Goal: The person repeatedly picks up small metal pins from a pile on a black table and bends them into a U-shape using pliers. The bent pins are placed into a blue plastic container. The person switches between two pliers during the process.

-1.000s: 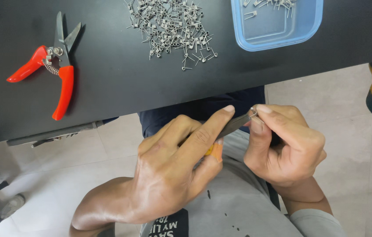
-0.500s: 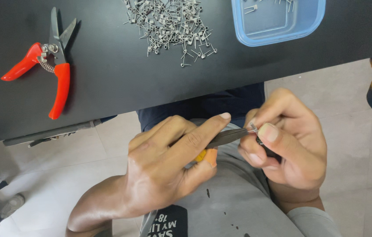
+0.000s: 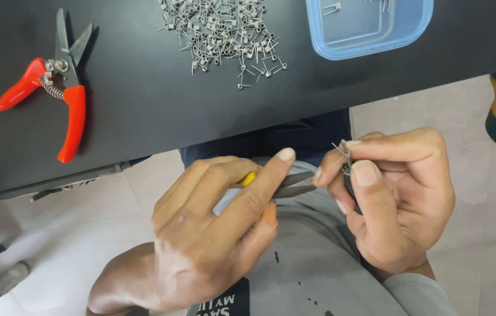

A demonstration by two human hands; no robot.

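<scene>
- Over my lap, my left hand [image 3: 213,234] is clenched on small pliers [image 3: 286,184] with yellow-orange grips; their nose now sits just short of the spring, a shade further off than a moment ago.
- My right hand [image 3: 397,199] pinches a small wire spring [image 3: 343,153], which I have raised and turned upright between thumb and fingers.
- Beyond, on the black bench [image 3: 160,111]: red cutters [image 3: 55,88], a spring pile [image 3: 224,35], a blue tray [image 3: 371,44].
</scene>
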